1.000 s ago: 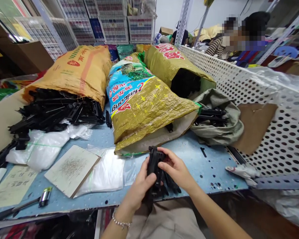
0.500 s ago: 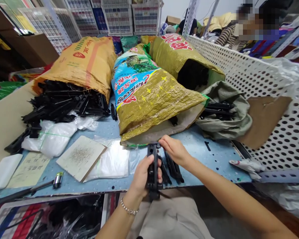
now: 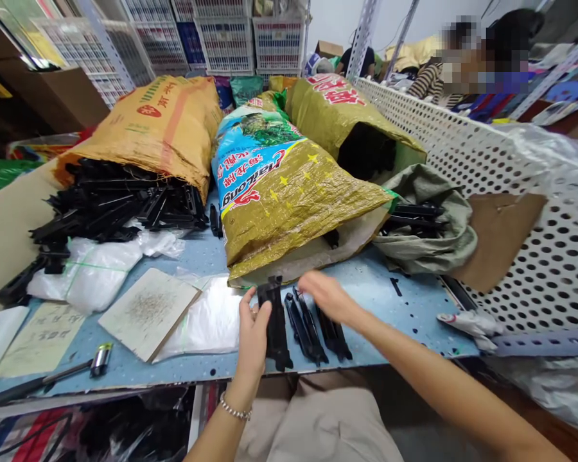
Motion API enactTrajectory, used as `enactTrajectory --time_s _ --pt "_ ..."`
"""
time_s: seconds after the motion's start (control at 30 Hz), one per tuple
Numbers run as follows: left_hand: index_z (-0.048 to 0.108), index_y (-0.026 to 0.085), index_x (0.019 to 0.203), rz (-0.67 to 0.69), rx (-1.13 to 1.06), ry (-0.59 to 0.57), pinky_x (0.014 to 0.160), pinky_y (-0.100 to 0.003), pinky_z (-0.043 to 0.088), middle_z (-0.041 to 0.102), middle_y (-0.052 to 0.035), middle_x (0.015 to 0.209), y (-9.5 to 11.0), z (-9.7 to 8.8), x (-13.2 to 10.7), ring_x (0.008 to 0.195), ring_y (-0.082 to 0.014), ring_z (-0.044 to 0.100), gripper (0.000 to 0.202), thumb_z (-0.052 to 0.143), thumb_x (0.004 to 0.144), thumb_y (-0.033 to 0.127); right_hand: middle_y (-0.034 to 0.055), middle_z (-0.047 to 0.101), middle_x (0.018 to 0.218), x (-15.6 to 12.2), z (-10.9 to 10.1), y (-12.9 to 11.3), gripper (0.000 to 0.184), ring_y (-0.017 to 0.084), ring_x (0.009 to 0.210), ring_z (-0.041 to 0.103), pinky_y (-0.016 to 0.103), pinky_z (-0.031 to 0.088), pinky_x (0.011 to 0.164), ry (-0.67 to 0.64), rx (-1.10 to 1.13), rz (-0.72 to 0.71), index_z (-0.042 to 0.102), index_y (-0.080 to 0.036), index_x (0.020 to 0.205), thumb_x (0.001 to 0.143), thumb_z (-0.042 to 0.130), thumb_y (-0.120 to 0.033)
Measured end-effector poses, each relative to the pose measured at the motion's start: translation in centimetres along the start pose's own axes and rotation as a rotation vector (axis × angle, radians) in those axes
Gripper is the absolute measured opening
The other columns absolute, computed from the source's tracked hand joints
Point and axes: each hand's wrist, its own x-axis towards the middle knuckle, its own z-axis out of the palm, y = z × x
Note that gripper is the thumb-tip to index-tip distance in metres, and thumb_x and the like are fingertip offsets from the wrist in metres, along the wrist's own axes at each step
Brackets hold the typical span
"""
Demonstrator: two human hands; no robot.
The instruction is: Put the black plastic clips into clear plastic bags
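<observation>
My left hand [image 3: 253, 330] is at the front of the blue table, thumb and index finger apart. Its thumb touches the left edge of a long black plastic part [image 3: 275, 330], which lies near the table's front edge. My right hand [image 3: 325, 294], slightly blurred, has its fingers curled together at the upper end of a narrow pair of black plastic parts [image 3: 307, 327]; what the fingertips hold is hidden. Under the right wrist lie more black parts [image 3: 334, 337]. Behind both hands, a gold and blue woven sack [image 3: 298, 205] has its mouth facing me.
An orange sack [image 3: 144, 135] spills black parts [image 3: 120, 205] at left. A grey-green bag [image 3: 424, 250] and perforated white panel [image 3: 520, 256] stand at right. A speckled square board [image 3: 149, 311], plastic bags [image 3: 101, 266] and a black-handled tool [image 3: 52, 378] lie at left. A person [image 3: 467, 70] sits beyond.
The black part, earlier gripped upright between both hands, is now lower and left, and my left fingers have loosened from it. My right hand has shifted left and down, off that part.
</observation>
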Motion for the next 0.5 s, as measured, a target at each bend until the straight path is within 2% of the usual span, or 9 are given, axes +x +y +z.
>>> enactTrajectory --time_s 0.07,0.13,0.23,0.3,0.4,0.43,0.5 --pt "0.045 0.019 0.128 0.046 0.167 0.039 0.105 -0.044 0.036 0.056 -0.0124 0.124 -1.7 -0.4 0.8 0.12 -0.0256 0.051 0.048 0.051 0.085 0.04 0.0128 0.061 0.106 4.1 -1.8 2.6 0.025 0.024 0.1 0.054 0.035 0.04 0.087 0.153 -0.077 0.152 0.056 -0.017 0.101 0.096 0.034 -0.025" --pt "0.05 0.017 0.125 0.138 0.334 0.045 0.114 -0.044 0.021 0.045 -0.014 0.137 -3.0 -0.6 1.1 0.133 -0.026 0.036 0.043 0.049 0.086 0.035 0.0228 0.056 0.115 7.4 -3.4 5.0 0.026 0.031 0.109 0.05 0.043 0.036 0.091 0.24 -0.122 0.236 0.053 -0.008 0.11 0.093 0.04 -0.023" --pt "0.05 0.017 0.127 0.271 0.468 0.02 0.116 -0.047 0.015 0.038 -0.0137 0.143 -3.6 -0.7 0.6 0.137 -0.0264 0.029 0.044 0.049 0.086 0.032 0.0262 0.056 0.113 9.3 -4.3 7.1 0.033 0.035 0.107 0.051 0.046 0.038 0.09 0.292 -0.141 0.277 0.05 -0.003 0.114 0.087 0.048 -0.02" --pt "0.051 0.02 0.128 0.336 0.458 0.024 0.116 -0.048 0.016 0.04 -0.0122 0.141 -3.2 -0.6 0.0 0.135 -0.0267 0.032 0.044 0.05 0.087 0.034 0.0228 0.059 0.109 8.0 -3.6 7.0 0.038 0.033 0.103 0.054 0.045 0.041 0.087 0.311 -0.139 0.277 0.046 -0.005 0.121 0.086 0.047 -0.019" --pt "0.049 0.024 0.13 0.307 0.259 -0.069 0.113 -0.045 0.025 0.043 -0.0108 0.139 -1.5 0.6 -0.5 0.131 -0.0264 0.038 0.048 0.054 0.085 0.04 0.0183 0.057 0.114 2.8 -1.0 4.6 0.05 0.032 0.103 0.053 0.047 0.043 0.087 0.351 -0.124 0.195 0.035 -0.011 0.134 0.087 0.047 -0.025" --pt "0.044 0.025 0.134 0.253 0.146 -0.116 0.111 -0.043 0.03 0.042 -0.0108 0.141 -0.8 1.3 -0.5 0.131 -0.0258 0.04 0.055 0.057 0.084 0.042 0.0187 0.055 0.118 0.5 -0.1 3.3 0.053 0.033 0.106 0.051 0.05 0.043 0.088 0.401 -0.105 0.083 0.032 -0.013 0.137 0.088 0.047 -0.028" --pt "0.031 0.027 0.14 0.1 -0.08 -0.177 0.104 -0.038 0.039 0.042 -0.0108 0.141 0.6 2.7 -0.5 0.126 -0.0244 0.046 0.071 0.064 0.08 0.044 0.0176 0.049 0.127 -3.9 1.2 0.7 0.056 0.033 0.113 0.047 0.052 0.041 0.092 0.358 -0.054 -0.151 0.029 -0.019 0.141 0.089 0.048 -0.03"
